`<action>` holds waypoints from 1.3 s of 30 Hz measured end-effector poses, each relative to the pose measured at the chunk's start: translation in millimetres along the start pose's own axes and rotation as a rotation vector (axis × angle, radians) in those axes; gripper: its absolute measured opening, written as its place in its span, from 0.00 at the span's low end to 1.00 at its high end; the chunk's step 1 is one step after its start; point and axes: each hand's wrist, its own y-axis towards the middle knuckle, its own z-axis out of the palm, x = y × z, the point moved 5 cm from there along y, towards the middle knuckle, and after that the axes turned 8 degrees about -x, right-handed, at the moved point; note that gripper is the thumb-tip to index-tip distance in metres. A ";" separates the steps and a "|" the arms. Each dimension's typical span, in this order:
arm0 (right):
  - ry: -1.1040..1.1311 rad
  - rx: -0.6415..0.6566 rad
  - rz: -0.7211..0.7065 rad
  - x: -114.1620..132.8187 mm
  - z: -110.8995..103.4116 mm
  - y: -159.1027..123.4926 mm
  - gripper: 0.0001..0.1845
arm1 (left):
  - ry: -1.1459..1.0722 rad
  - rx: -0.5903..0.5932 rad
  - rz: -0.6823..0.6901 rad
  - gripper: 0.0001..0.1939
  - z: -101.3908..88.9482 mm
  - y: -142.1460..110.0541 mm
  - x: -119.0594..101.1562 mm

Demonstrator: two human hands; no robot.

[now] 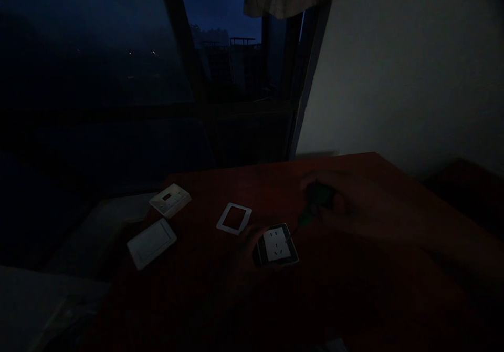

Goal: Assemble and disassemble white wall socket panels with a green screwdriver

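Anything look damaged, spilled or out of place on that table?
No spill or damage shows, though it is very dark. The white faceplate frame lies loose on the table, apparently off the power socket, whose dark surround is exposed.

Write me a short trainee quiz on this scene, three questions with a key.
1. Which hand holds the screwdriver?
2. True or false: the white frame lies apart from the socket.
3. Choose one. The left hand is holding: (a) the curtain, (b) the socket, (c) the white frame.

Key: 1. The right hand. 2. True. 3. b.
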 end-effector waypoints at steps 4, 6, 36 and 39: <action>0.021 -0.132 0.160 -27.7 -7.9 -16.2 0.12 | 0.019 0.030 -0.017 0.39 -1.3 -0.9 0.3; 0.079 -0.218 0.302 -49.9 -5.5 -29.9 0.08 | 0.074 -0.008 -0.001 0.39 -4.9 -2.0 -5.5; 0.707 -0.550 0.989 -116.6 126.6 -122.2 0.18 | 0.824 0.368 0.363 0.07 40.5 56.1 -77.9; 0.712 -0.574 1.031 -123.5 134.2 -125.5 0.21 | 0.823 0.380 0.351 0.08 41.7 54.8 -80.3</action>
